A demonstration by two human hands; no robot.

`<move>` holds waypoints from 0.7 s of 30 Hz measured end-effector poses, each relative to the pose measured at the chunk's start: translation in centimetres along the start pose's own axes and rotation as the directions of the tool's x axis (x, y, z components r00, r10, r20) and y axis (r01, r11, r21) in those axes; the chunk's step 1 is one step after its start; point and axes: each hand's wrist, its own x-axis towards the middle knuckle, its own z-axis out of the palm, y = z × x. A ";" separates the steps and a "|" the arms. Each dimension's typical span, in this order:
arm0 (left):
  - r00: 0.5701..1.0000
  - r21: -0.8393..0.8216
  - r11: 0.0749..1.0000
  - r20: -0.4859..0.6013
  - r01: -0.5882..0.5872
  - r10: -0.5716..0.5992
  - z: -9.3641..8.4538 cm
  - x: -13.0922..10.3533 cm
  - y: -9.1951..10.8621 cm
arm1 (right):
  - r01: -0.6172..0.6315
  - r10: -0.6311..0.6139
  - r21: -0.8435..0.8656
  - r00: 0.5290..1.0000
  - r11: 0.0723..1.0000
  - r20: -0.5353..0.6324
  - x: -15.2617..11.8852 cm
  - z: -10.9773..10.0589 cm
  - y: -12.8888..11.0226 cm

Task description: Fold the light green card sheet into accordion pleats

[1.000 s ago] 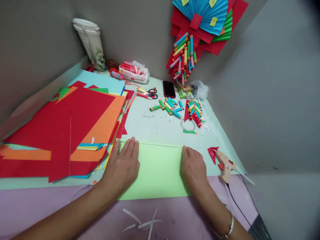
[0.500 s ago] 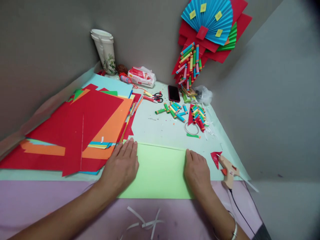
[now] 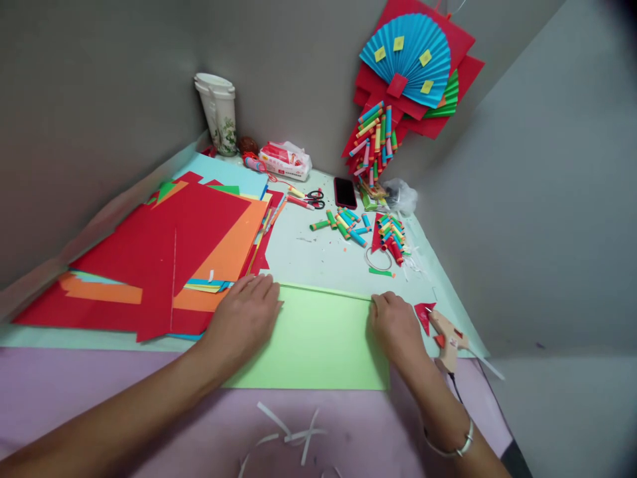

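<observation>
A light green sheet of paper lies flat across the table's front, with a narrow raised fold along its far edge. At the left end of that fold, my left hand has its fingers curled over the edge. My right hand pinches the fold's right end between thumb and fingers. The fingertips of both hands are partly hidden. Close to my right hand lie a glue gun and a red paper scrap.
Stacked coloured paper fills the left side. Behind the sheet are rolled paper tubes, scissors, a phone, a tissue pack and a cup. A blue paper fan decoration hangs at back right. White strips lie in front.
The far-edge fold stands up more evenly between my hands. My left fingers have curled more, and my right hand has shifted slightly right. The whole view has tilted a little.
</observation>
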 end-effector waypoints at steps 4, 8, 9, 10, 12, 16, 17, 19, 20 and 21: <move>0.985 -0.225 0.969 0.156 0.101 -0.067 -1.3 3.0 -0.9 | 0.065 -0.085 0.333 0.995 0.941 0.047 2.2 -2.0 0.3; 0.936 -0.294 0.930 0.331 0.220 -0.116 -0.6 5.6 -2.2 | 0.054 -0.166 0.511 0.970 0.858 0.176 4.7 -2.1 -0.3; 0.930 -0.301 0.926 0.349 0.228 -0.116 -0.2 5.9 -2.5 | 0.047 -0.179 0.527 0.963 0.849 0.203 5.3 -1.9 -0.5; 0.923 -0.311 0.920 0.368 0.237 -0.114 0.1 6.2 -2.7 | 0.042 -0.189 0.535 0.956 0.844 0.224 5.8 -1.7 -0.5; 0.911 -0.331 0.910 0.399 0.251 -0.106 0.5 6.5 -3.1 | 0.033 -0.205 0.544 0.944 0.838 0.257 6.5 -1.4 -0.5; 0.898 -0.368 0.891 0.430 0.264 -0.089 0.5 6.6 -3.3 | 0.023 -0.239 0.553 0.916 0.833 0.323 7.1 -1.4 -0.3; 0.897 -0.376 0.888 0.434 0.267 -0.086 0.4 6.6 -3.3 | 0.021 -0.248 0.554 0.908 0.832 0.338 7.1 -1.5 -0.3; 0.892 -0.390 0.879 0.443 0.275 -0.083 0.3 6.5 -3.3 | 0.017 -0.265 0.560 0.893 0.828 0.364 7.2 -1.7 -0.4; 0.888 -0.399 0.873 0.452 0.283 -0.081 0.3 6.5 -3.3 | 0.015 -0.271 0.564 0.887 0.825 0.373 7.1 -1.7 -0.4; 0.883 -0.408 0.865 0.463 0.291 -0.078 0.3 6.4 -3.4 | 0.011 -0.276 0.570 0.882 0.822 0.381 7.0 -1.8 -0.4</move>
